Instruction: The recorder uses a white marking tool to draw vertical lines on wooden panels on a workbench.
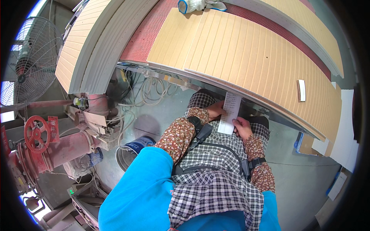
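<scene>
A long white paper strip point(230, 111) with rows of handwriting lies over my lap, just below the table edge. My left hand point(216, 110) grips its left edge partway up, the fingertips partly hidden. At the strip's lower right, my right hand point(242, 128) pinches the edge with the thumb on top. Both forearms are in brown flowered sleeves, with black straps near the wrists. A checked apron point(216, 165) covers my lap beneath the paper.
Grooved tan boards point(246, 46) lie on the red mesh tabletop point(148, 29), with white gloves point(198, 5) at the far edge and a small white-faced piece point(301, 90) to the right. Left are a bucket point(133, 150), loose cables point(154, 90), red pipework with a handwheel point(36, 134) and a fan point(25, 63).
</scene>
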`<control>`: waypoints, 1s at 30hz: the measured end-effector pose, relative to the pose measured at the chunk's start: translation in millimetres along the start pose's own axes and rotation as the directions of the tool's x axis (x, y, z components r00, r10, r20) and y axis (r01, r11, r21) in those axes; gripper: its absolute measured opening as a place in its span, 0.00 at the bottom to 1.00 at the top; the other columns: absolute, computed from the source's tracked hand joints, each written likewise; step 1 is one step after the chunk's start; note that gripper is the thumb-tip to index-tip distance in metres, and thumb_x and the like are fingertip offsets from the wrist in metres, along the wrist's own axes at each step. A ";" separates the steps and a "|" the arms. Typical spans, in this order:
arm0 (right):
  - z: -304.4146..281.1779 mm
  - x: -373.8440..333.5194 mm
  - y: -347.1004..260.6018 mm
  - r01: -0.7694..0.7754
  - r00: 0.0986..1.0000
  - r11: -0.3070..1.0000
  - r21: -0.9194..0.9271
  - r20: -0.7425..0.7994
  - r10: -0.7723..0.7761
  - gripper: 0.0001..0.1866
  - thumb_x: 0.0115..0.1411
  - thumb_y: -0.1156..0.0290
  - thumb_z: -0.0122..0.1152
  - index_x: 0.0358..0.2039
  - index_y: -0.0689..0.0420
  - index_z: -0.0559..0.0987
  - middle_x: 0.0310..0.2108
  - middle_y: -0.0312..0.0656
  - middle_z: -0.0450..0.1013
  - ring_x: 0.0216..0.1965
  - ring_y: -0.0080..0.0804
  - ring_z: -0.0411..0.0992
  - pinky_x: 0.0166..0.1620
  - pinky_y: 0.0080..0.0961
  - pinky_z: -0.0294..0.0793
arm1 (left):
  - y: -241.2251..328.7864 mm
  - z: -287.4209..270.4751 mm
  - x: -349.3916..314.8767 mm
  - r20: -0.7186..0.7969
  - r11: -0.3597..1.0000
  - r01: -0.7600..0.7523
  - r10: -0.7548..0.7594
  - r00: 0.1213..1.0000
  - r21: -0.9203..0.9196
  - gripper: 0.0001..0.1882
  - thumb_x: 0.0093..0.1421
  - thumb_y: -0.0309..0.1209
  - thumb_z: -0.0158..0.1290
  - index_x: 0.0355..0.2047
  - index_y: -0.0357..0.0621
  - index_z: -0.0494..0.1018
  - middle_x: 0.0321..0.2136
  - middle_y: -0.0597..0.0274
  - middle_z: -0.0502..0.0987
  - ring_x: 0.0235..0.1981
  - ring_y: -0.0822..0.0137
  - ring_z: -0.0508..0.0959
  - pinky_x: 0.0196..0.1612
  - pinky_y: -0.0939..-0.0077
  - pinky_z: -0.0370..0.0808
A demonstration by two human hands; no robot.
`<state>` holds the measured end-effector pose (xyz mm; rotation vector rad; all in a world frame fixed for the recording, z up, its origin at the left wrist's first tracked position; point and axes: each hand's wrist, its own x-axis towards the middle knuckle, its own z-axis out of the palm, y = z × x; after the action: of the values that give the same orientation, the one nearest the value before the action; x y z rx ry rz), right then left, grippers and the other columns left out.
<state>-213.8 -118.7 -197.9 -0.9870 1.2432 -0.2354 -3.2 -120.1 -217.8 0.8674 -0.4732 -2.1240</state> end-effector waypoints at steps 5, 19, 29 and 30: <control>-0.1 -5.7 -0.4 -0.008 1.000 1.000 -0.017 -0.020 0.008 0.14 0.59 0.65 0.57 0.39 0.62 0.77 0.20 0.31 0.68 0.18 0.14 0.63 0.17 0.15 0.60 | -9.2 -4.0 2.8 0.048 0.999 -0.027 0.025 0.999 0.037 0.33 0.47 0.16 0.53 0.56 0.37 0.59 0.46 0.53 0.72 0.47 0.59 0.74 0.51 0.64 0.73; -11.4 4.6 3.8 -0.035 0.999 0.955 0.296 -0.013 0.041 0.09 0.60 0.68 0.55 0.39 0.57 0.72 0.19 0.27 0.61 0.13 0.13 0.52 0.15 0.13 0.47 | -3.4 -12.5 9.3 -0.182 0.997 0.077 -0.074 0.980 0.010 0.26 0.54 0.22 0.52 0.53 0.37 0.60 0.43 0.50 0.73 0.41 0.58 0.78 0.41 0.62 0.79; -85.0 54.1 -1.9 0.135 0.955 0.966 0.223 -0.288 -0.067 0.12 0.64 0.64 0.48 0.43 0.57 0.67 0.28 0.35 0.66 0.20 0.19 0.63 0.17 0.17 0.57 | 1.1 -7.4 -5.9 -0.200 0.993 0.089 -0.071 0.977 0.083 0.25 0.58 0.26 0.51 0.55 0.39 0.58 0.42 0.51 0.75 0.38 0.62 0.79 0.36 0.71 0.79; -94.3 58.2 -3.8 0.128 0.962 0.965 0.230 -0.265 -0.065 0.13 0.64 0.63 0.48 0.45 0.56 0.67 0.29 0.36 0.66 0.23 0.20 0.64 0.20 0.18 0.60 | 1.2 -6.9 -7.9 -0.199 0.993 0.093 -0.076 0.977 0.074 0.25 0.58 0.26 0.51 0.55 0.39 0.59 0.42 0.51 0.75 0.38 0.62 0.79 0.36 0.71 0.79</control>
<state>-273.6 -204.9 -233.6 -0.8205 1.3626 -0.5959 6.0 -115.0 -218.6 1.1508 -0.4309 -2.0800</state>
